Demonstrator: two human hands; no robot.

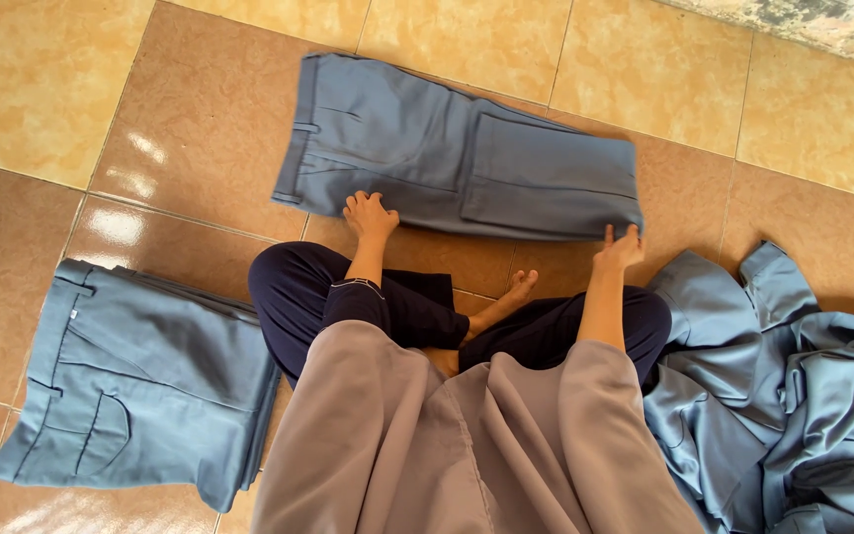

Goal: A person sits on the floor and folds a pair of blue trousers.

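A pair of blue-grey trousers (457, 158) lies folded flat on the tiled floor in front of my crossed legs, waistband to the left. My left hand (368, 215) rests with its fingers on the near edge of the trousers, close to the waistband end. At the opposite end, my right hand (620, 247) pinches the near right corner of the folded cloth. I sit cross-legged in dark trousers, with one bare foot (518, 290) showing between my arms.
A stack of folded blue-grey trousers (130, 386) lies on the floor at my left. A loose heap of blue-grey garments (793, 396) is piled at my right. A rough wall base (822, 25) runs along the top right.
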